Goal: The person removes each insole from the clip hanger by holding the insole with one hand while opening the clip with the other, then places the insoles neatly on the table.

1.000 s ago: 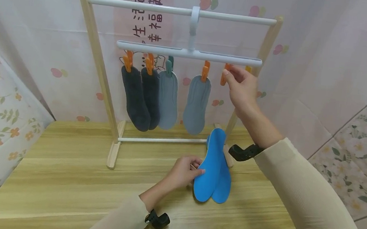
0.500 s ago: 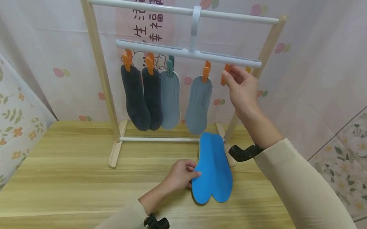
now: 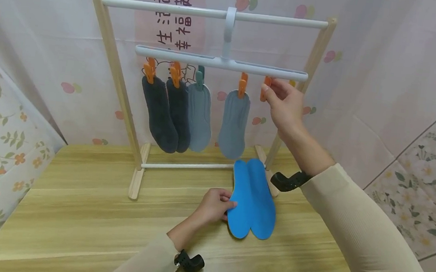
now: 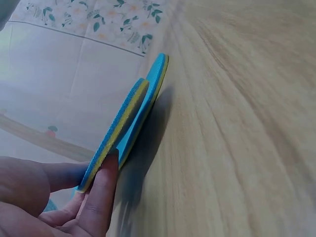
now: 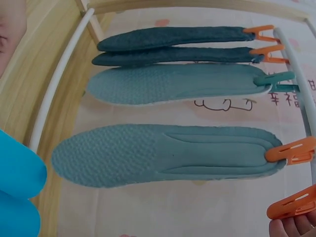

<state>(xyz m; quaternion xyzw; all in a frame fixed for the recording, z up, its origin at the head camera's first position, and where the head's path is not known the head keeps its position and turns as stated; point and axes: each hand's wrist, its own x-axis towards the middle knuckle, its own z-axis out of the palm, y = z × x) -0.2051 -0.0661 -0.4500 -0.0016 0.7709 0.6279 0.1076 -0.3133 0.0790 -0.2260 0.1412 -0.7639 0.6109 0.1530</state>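
Observation:
My left hand (image 3: 212, 206) pinches one edge of a blue insole (image 3: 239, 216) between thumb and fingers, low over the table. The left wrist view shows its yellow underside and the fingers bent beneath it. Beside it, partly overlapped, is a second blue insole (image 3: 265, 209). My right hand (image 3: 288, 108) is raised at the hanger's right end and pinches an orange clothespin (image 3: 265, 89) that has no insole in it. To its left a grey-blue insole (image 5: 168, 155) hangs from another orange clothespin (image 5: 291, 150).
A white hanger (image 3: 186, 57) hangs on a wooden rack (image 3: 109, 49) with white rails. Farther left hang another grey-blue insole (image 3: 199, 121) from a green clothespin (image 3: 200, 81) and two dark insoles (image 3: 158, 114). A yellow clip (image 3: 292, 82) shows behind my right hand. Wood-grain table (image 3: 84, 228) below.
The held blue insole has swung its far end left and down, so the two blue insoles now show side by side. My right hand keeps its grip on the clothespin, nearly still.

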